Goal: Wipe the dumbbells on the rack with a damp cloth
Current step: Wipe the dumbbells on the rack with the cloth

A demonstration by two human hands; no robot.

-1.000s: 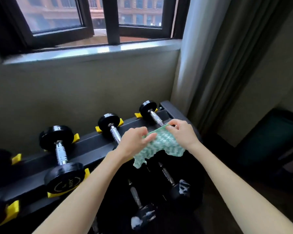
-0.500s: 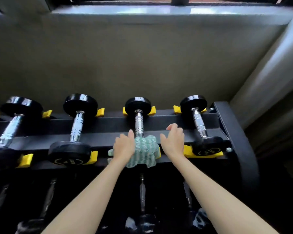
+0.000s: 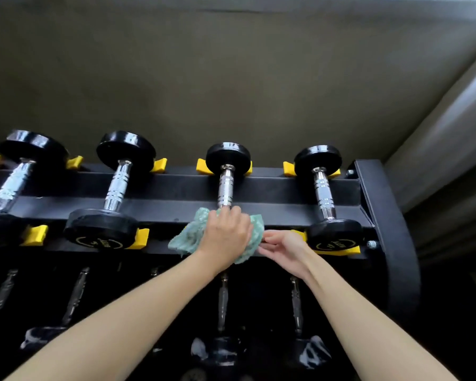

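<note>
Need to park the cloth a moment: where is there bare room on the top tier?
The black rails lie bare between the second dumbbell and the third dumbbell, and between that and the rightmost dumbbell. Crowded: the front edge, where left hand, cloth and right hand bunch over the third's near head.

Third dumbbell [image 3: 226, 185] near head hidden under cloth [image 3: 186, 239], left hand [image 3: 227, 237].

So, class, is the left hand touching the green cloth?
Touching. The head view shows the left hand gripping the green cloth, which bunches out either side of it.
</note>
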